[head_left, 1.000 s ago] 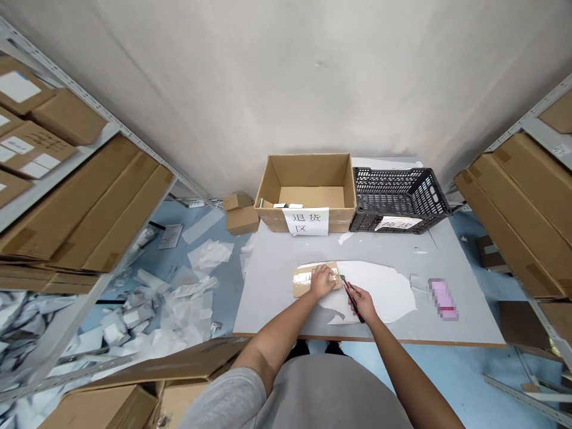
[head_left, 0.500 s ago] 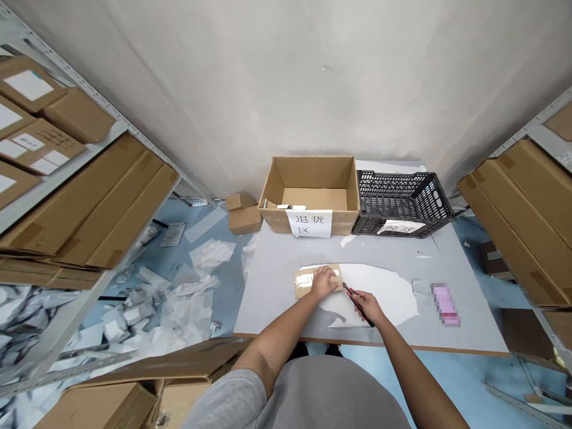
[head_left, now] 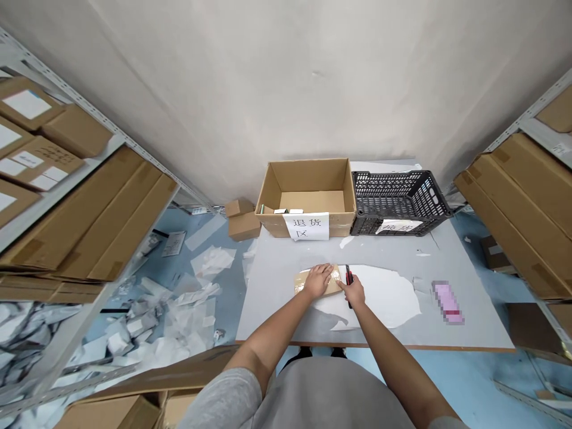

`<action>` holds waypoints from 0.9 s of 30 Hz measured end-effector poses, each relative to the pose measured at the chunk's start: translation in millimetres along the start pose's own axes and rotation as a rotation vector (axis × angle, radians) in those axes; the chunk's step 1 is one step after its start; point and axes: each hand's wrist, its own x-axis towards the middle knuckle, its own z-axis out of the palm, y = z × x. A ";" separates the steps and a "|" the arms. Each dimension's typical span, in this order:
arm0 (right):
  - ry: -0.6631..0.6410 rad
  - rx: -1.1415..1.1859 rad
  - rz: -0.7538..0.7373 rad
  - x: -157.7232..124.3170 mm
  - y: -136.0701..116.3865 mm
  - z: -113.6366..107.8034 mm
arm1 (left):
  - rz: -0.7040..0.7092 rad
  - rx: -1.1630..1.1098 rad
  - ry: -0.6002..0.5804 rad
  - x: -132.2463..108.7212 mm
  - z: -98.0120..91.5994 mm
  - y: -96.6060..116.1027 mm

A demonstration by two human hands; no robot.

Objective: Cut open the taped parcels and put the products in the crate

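Observation:
A small flat cardboard parcel (head_left: pixel 331 288) with clear tape lies on the grey table (head_left: pixel 277 298), partly over a white sheet (head_left: pixel 388 292). My left hand (head_left: pixel 318 279) rests flat on top of the parcel, fingers spread, pressing it down. My right hand (head_left: pixel 354 292) is closed round a red and black utility knife (head_left: pixel 348 276), whose tip points away from me along the parcel's right edge. The two hands almost touch.
An open cardboard box (head_left: pixel 308 193) with a paper label and a black plastic crate (head_left: pixel 397 199) stand at the table's far edge. A pink object (head_left: pixel 447 302) lies at the right. Shelves of cartons flank both sides. Torn paper litters the floor at left.
My right hand moved left and forward, turning the knife from a slant to point straight away at the parcel's right edge. My left hand stayed on the parcel.

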 end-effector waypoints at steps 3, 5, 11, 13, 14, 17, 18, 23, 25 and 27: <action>0.048 -0.071 0.089 6.1 2.2 5.9 | 0.040 0.010 -0.037 -3.6 0.5 -3.0; 0.060 -0.071 0.091 7.1 5.0 9.9 | 0.059 0.031 -0.068 -4.5 -0.3 -4.4; 0.037 0.146 0.042 0.5 16.6 13.5 | 0.039 0.101 -0.093 -0.4 6.4 0.8; -0.013 0.187 0.005 -4.0 19.0 9.9 | 0.022 0.106 -0.072 1.9 12.0 5.5; -0.043 0.206 -0.020 -6.3 19.6 7.7 | 0.017 0.100 -0.060 2.8 14.5 7.8; -0.109 0.281 -0.078 -12.0 19.5 -0.2 | 0.021 0.082 -0.031 3.8 19.7 12.1; -0.129 0.305 -0.085 -13.1 19.2 -3.0 | 0.027 0.084 -0.024 3.5 20.6 12.4; -0.272 0.299 -0.025 -13.9 16.2 -17.1 | 0.073 0.194 -0.022 0.6 22.9 7.9; -0.288 0.295 0.006 -13.7 14.2 -21.2 | 0.097 0.272 -0.017 0.1 24.7 5.9; -0.298 0.305 0.017 -13.9 11.6 -23.5 | 0.120 0.342 -0.004 0.4 26.8 4.5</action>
